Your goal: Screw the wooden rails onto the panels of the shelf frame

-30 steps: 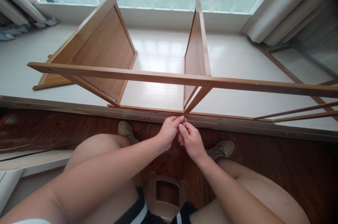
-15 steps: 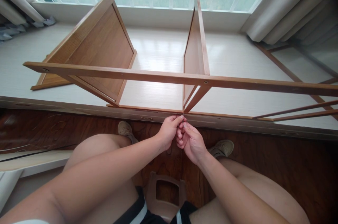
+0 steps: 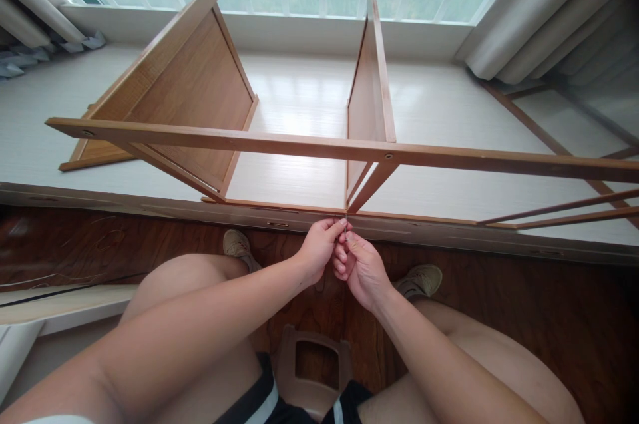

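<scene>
My left hand (image 3: 319, 247) is closed in a pinch just below the near edge of a wooden shelf frame (image 3: 299, 144) lying on its side. Between the fingertips runs a thin metal rod (image 3: 345, 233), perhaps a hex key, pointing at the joint where the middle shelf panel (image 3: 370, 91) meets the lower rail (image 3: 284, 205). Thumb and fingers of my right hand (image 3: 367, 271) pinch the rod's nearer end, touching or almost touching my left fingers. Whether the rod's tip sits in a screw is hidden. A screw head (image 3: 389, 156) shows in the upper rail.
The frame rests on a pale window ledge (image 3: 299, 111), its left panel (image 3: 192, 84) slanting. Curtains (image 3: 539, 11) hang at both sides of the barred window. Below are a wood floor (image 3: 479, 291), a plastic stool (image 3: 287, 357) between my legs and a white furniture piece (image 3: 60, 307) at left.
My right fingers have shifted very slightly around the rod. The left hand keeps its pinch, and the frame stands almost exactly as before.
</scene>
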Demonstrator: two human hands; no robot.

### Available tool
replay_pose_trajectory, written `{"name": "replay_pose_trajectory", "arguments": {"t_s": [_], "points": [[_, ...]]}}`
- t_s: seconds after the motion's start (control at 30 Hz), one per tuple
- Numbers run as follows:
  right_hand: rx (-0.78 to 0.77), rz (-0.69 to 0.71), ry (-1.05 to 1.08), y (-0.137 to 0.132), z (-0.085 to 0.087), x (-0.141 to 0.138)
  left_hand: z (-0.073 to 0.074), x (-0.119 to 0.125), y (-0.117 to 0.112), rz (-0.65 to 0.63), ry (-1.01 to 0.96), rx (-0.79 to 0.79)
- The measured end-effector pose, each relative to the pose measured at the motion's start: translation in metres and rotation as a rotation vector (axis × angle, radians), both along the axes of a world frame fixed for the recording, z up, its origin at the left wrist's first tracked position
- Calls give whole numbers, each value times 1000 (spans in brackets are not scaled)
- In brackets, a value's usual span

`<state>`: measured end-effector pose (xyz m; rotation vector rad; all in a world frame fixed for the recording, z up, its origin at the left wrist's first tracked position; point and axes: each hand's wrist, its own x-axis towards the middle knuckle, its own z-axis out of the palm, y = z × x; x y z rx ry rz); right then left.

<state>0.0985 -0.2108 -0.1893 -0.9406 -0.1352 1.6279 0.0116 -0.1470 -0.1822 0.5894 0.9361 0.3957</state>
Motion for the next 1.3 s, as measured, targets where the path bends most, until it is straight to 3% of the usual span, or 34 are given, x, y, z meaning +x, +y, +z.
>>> {"name": "replay_pose_trajectory", "arguments": {"t_s": [0.37,0.93,1.3], "points": [[-41,3,-33,-1,-4,3,-4,-1,0,27,-61,31],[9,-30,355,2,3,-2,5,-1,3,26,94,27],[84,-114,444,4,-10,-9,6,-1,6,-10,124,59]]}}
